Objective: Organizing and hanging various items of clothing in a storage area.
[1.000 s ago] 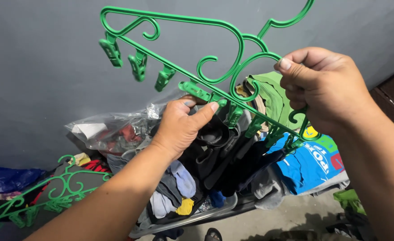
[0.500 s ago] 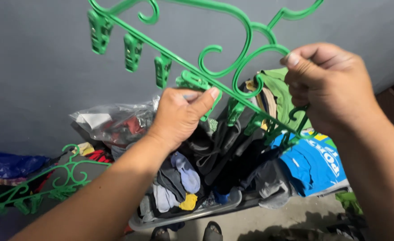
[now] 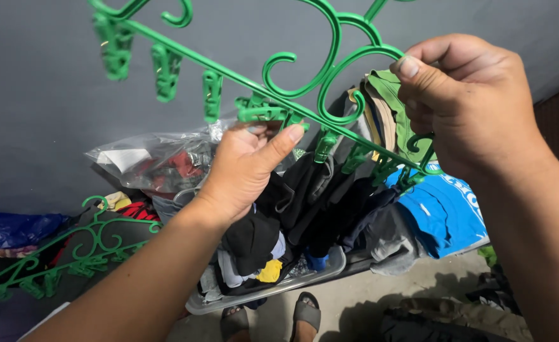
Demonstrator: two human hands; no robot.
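Green plastic clip hanger (image 3: 273,69), held tilted between both hands. Right hand (image 3: 466,104) grips its scrolled frame, fingers closed around it. Left hand (image 3: 244,171) pinches one clip (image 3: 260,114) between thumb and fingers. Dark garments (image 3: 317,196) hang from clips just below, above a laundry basket (image 3: 273,288).

Two hands are in view, the left hand (image 3: 244,171) and the right hand (image 3: 466,104). There are two green clip hangers: one held up (image 3: 330,63) and one lying at the lower left (image 3: 77,250). On the raised hanger, about nine clips (image 3: 211,95) can be counted, those at the right end partly hidden. One grey tray (image 3: 273,290) holds the clothes, and one clear plastic bag (image 3: 159,161) lies behind it. Two sandalled feet (image 3: 308,315) show at the bottom edge. One blue printed garment (image 3: 444,212) lies to the right.
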